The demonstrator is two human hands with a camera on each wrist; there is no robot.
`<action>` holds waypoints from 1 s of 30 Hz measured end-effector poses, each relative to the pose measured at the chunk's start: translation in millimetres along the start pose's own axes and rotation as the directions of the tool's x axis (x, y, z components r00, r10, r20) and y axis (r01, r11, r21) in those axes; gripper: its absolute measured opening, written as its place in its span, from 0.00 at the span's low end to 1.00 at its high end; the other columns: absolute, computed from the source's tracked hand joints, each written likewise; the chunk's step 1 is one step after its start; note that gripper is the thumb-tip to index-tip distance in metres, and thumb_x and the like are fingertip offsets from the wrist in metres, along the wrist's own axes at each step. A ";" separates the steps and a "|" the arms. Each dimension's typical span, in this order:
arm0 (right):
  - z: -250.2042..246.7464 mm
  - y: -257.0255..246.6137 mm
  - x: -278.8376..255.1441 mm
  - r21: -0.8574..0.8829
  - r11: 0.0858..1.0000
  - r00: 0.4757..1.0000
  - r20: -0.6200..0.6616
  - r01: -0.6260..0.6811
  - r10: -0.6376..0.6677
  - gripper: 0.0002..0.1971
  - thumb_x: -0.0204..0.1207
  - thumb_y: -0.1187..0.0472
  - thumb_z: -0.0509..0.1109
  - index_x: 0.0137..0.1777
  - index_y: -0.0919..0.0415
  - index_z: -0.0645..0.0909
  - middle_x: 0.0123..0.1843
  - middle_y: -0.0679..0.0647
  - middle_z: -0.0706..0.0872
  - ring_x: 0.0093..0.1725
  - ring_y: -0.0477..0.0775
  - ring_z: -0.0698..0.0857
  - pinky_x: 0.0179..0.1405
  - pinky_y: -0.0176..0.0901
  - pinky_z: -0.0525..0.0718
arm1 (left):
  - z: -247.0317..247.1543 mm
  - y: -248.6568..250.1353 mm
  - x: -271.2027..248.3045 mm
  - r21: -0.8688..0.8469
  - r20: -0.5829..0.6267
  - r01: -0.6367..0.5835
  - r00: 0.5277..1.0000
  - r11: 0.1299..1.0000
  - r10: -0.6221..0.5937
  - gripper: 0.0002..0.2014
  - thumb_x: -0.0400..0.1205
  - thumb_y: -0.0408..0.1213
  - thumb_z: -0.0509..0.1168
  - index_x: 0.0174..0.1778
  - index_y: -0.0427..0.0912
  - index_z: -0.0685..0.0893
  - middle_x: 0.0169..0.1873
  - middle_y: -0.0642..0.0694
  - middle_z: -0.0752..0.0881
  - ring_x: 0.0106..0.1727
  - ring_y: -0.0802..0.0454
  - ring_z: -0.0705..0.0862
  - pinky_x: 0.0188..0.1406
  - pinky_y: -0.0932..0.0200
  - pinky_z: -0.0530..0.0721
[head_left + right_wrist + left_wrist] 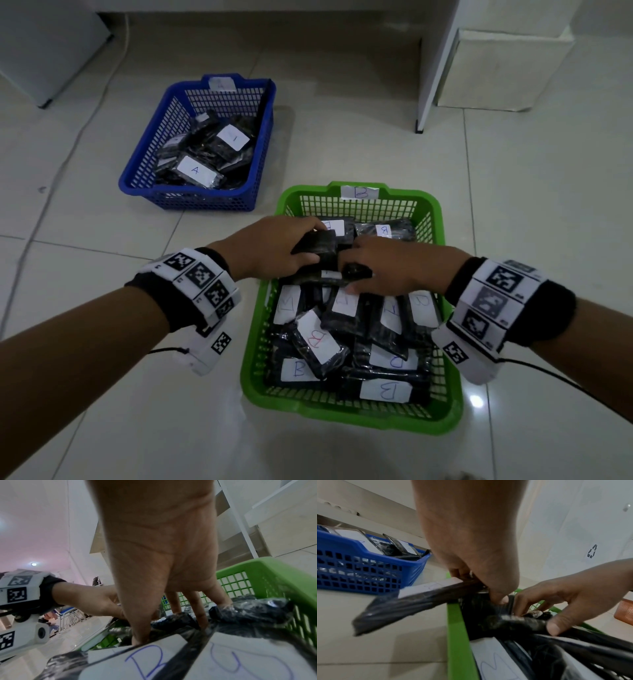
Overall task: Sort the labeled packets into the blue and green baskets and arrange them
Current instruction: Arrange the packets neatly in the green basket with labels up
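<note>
The green basket (255,342) (455,628) (257,566), tagged B, stands on the tiled floor and holds several black packets with white B labels (317,337). Over its far half my left hand (308,246) (488,592) pinches one black packet (317,243) (406,605), which sticks out past the left rim. Right beside it my right hand (356,274) (539,615) (171,622) reaches down among the packets, thumb and fingers pinching a black packet (358,271) (513,622). The blue basket (191,202) (359,547), farther back on the left, holds packets labeled A (195,169).
A white furniture leg (419,126) and a white box (496,68) stand at the back right. A grey unit (41,51) sits at the back left, with a cable (85,116) running across the floor. An orange object (624,609) lies right of the green basket.
</note>
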State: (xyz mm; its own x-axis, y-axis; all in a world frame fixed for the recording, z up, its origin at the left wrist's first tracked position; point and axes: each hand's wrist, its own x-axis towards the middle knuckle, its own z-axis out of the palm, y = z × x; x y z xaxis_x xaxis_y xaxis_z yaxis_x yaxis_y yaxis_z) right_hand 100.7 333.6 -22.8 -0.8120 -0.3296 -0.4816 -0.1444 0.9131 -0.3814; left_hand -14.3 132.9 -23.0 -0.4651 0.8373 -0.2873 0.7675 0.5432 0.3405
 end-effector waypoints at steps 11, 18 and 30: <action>-8.0 24.2 -18.9 0.195 0.981 0.998 0.063 0.004 -0.016 0.21 0.80 0.63 0.71 0.64 0.33 0.83 0.65 0.39 0.78 0.65 0.47 0.78 0.70 0.51 0.77 | 16.5 -9.1 -17.8 0.040 -0.103 -0.150 0.983 0.988 0.154 0.22 0.80 0.58 0.72 0.68 0.58 0.80 0.60 0.57 0.84 0.60 0.56 0.78 0.60 0.53 0.78; -19.2 30.8 -33.2 0.185 0.981 0.997 -0.041 -0.050 0.058 0.21 0.75 0.62 0.77 0.65 0.39 0.83 0.65 0.39 0.79 0.65 0.45 0.76 0.67 0.46 0.75 | 9.6 9.6 -9.3 0.080 -0.245 -0.091 0.964 0.993 0.108 0.15 0.85 0.62 0.57 0.53 0.61 0.85 0.44 0.61 0.85 0.47 0.59 0.80 0.48 0.48 0.83; -22.9 12.1 -57.2 -0.087 0.958 0.944 0.166 -0.274 0.285 0.49 0.52 0.38 0.87 0.73 0.37 0.67 0.72 0.51 0.71 0.71 0.57 0.70 0.67 0.59 0.79 | 18.9 92.6 -8.4 -0.015 0.124 0.298 0.948 0.954 -0.294 0.37 0.68 0.76 0.68 0.50 0.43 0.87 0.40 0.51 0.88 0.39 0.52 0.86 0.42 0.51 0.89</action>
State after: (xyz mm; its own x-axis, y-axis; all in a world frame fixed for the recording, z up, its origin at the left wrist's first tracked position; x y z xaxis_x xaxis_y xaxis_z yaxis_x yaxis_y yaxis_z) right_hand 132.4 369.1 18.2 -0.7141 -0.0909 -0.6941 0.0347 0.9857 -0.1648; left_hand 69.1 175.0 -5.9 -0.6117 0.6262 -0.4834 0.5872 0.7689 0.2530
